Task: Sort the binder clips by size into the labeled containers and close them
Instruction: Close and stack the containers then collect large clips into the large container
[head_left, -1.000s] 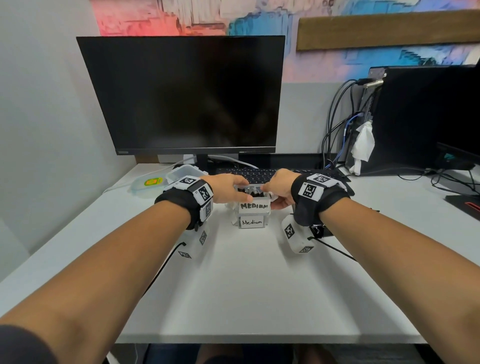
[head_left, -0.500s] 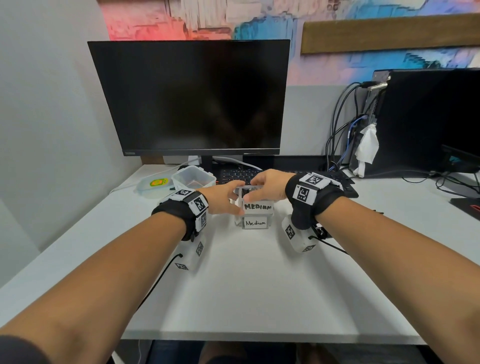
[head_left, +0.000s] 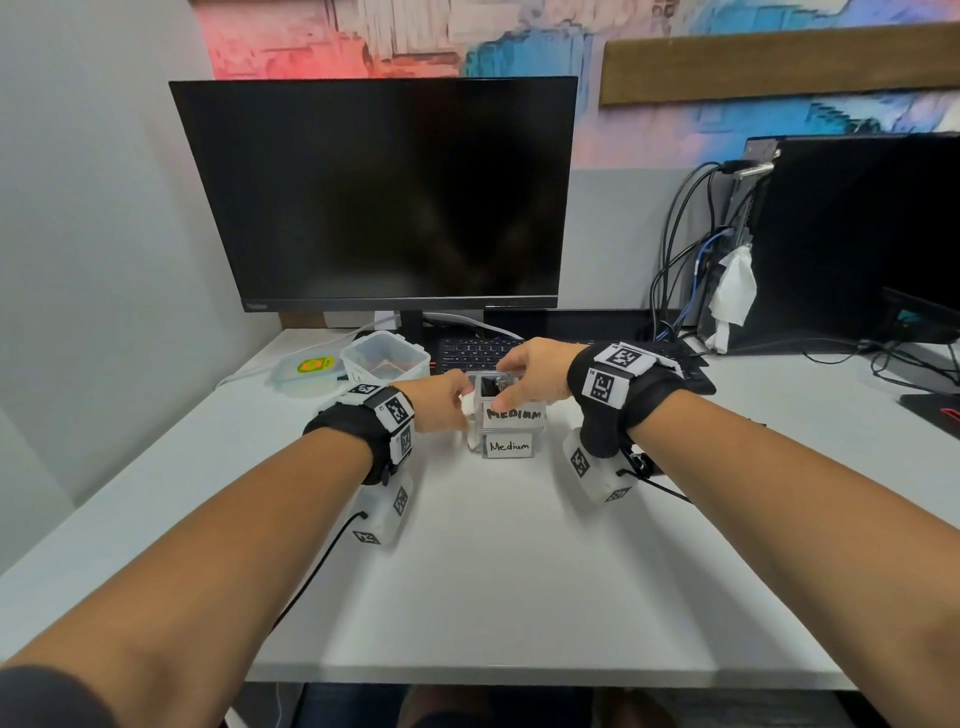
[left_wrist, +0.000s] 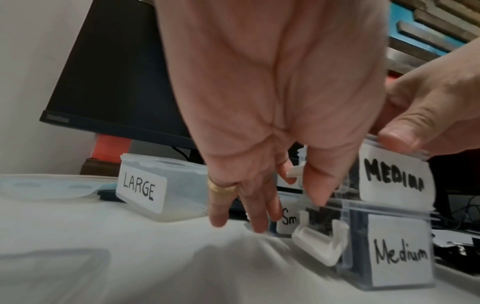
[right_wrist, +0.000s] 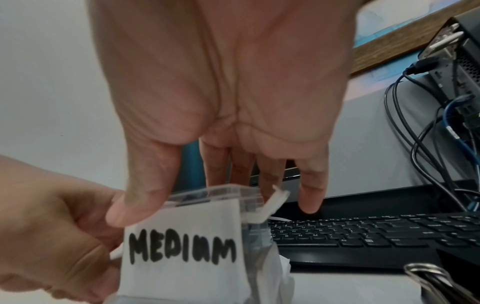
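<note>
1. Two clear boxes stacked mid-tabletop (head_left: 519, 571): top box (head_left: 511, 413) labeled "MEDIUM" sits on the bottom box (head_left: 511, 447) labeled "Medium".
2. Right hand (head_left: 535, 371) comes over the top box from 3 o'clock. Thumb is on the front rim, fingers reach over the back edge, so it grips the lid area.
3. Left hand (head_left: 441, 397) is at the stack's 9 o'clock side. Its thumb and a finger pinch the white side latch (left_wrist: 294, 171) of the top box; the other fingers hang straight down.
4. Bottom box's latch (left_wrist: 320, 243) is flipped out, not snapped.
5. Box labeled "LARGE" (head_left: 385, 358) sits open at 10 o'clock from the stack, with a loose lid (head_left: 306, 369) just beside it on the left.
6. A box marked "Sm…" (left_wrist: 288, 219) is behind the stack, mostly hidden.
7. Dark clips (head_left: 491, 387) show inside the top box.
8. Monitor (head_left: 379, 192) and keyboard (head_left: 478, 351) at 12 o'clock.
</note>
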